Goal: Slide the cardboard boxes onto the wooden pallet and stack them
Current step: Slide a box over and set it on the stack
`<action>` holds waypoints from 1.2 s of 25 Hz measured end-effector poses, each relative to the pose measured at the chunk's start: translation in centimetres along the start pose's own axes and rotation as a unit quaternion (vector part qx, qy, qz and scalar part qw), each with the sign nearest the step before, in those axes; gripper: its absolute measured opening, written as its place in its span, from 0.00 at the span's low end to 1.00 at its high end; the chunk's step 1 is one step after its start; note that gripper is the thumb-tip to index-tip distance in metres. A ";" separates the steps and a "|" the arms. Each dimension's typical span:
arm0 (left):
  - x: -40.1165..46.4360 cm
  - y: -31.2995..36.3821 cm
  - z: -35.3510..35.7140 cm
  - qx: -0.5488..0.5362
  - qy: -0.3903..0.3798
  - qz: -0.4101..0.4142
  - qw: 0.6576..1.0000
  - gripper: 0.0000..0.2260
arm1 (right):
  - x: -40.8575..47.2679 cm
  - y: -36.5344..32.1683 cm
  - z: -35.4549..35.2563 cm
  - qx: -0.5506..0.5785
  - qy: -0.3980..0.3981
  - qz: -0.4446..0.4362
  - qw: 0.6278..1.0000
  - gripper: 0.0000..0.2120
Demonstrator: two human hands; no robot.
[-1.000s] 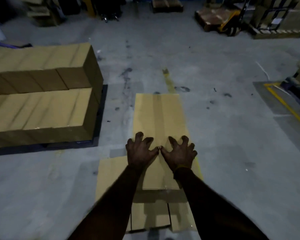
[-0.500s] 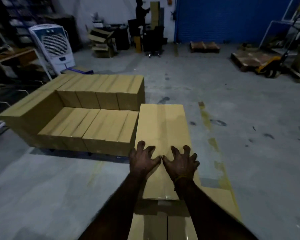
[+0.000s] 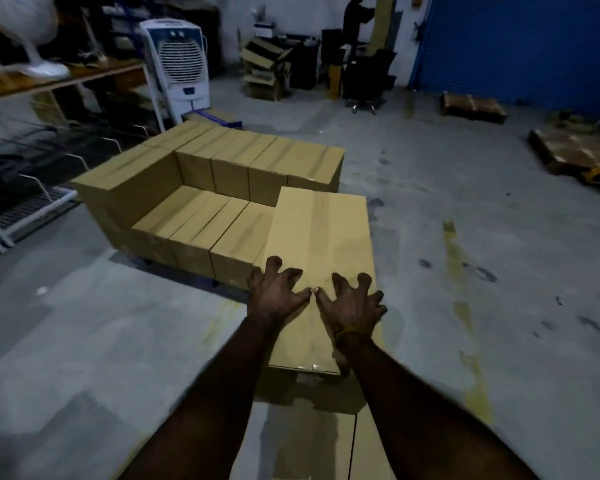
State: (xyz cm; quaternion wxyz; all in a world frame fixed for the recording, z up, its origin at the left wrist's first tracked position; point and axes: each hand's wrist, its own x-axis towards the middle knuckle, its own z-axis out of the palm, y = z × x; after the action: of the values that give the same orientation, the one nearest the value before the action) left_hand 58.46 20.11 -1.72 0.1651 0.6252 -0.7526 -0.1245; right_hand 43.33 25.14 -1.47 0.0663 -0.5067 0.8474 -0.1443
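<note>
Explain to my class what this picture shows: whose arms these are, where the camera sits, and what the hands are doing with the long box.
The camera is worn on a person's head and looks forward and down, so the arms are the wearer's own. The left hand and right hand press on top of a long cardboard box, fingers spread and bent; neither closes round it. The box rests on other cartons on the concrete floor, beside a stepped stack of boxes. A white air cooler stands behind.
</note>
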 end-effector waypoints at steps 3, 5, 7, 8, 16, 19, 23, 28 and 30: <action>1.0 -1.1 -0.7 -0.001 0.023 -0.028 0.999 0.28 | 1.5 -2.1 0.3 0.001 0.000 -0.039 0.999 0.26; 1.8 -2.3 -1.4 -0.008 0.029 -0.047 0.998 0.28 | 2.3 -3.6 1.0 0.008 0.002 -0.052 0.999 0.25; 2.6 -3.9 -2.3 -0.008 0.037 -0.058 0.998 0.29 | 2.8 -5.6 1.7 0.013 -0.004 -0.063 0.998 0.25; 3.0 -4.9 -2.8 -0.009 0.040 -0.064 0.997 0.29 | 3.0 -6.8 2.2 0.014 -0.006 -0.070 0.997 0.25; 8.9 -19.6 -7.5 -0.015 0.043 -0.064 0.997 0.29 | 3.8 -22.3 8.0 0.016 -0.018 -0.072 0.997 0.25; 12.3 -27.2 -10.8 -0.007 0.033 -0.051 0.998 0.28 | 3.6 -30.8 10.5 0.039 -0.023 -0.055 0.997 0.25; 16.2 -35.2 -15.5 0.013 0.033 -0.031 0.999 0.28 | 3.9 -40.1 12.1 0.051 -0.026 -0.050 0.997 0.26; 20.4 -42.2 -19.1 0.015 0.046 -0.027 0.998 0.27 | 5.5 -48.8 14.5 0.053 -0.014 -0.051 0.997 0.26; 22.1 -44.4 -19.8 0.014 0.049 -0.031 0.998 0.27 | 6.6 -51.5 15.5 0.053 -0.015 -0.055 0.997 0.26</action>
State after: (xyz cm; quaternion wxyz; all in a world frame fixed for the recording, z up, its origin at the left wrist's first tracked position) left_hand 102.84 -9.55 0.99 0.1893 0.6556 -0.7258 -0.0875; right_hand 87.44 -6.35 0.08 0.0981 -0.5506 0.8082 -0.1845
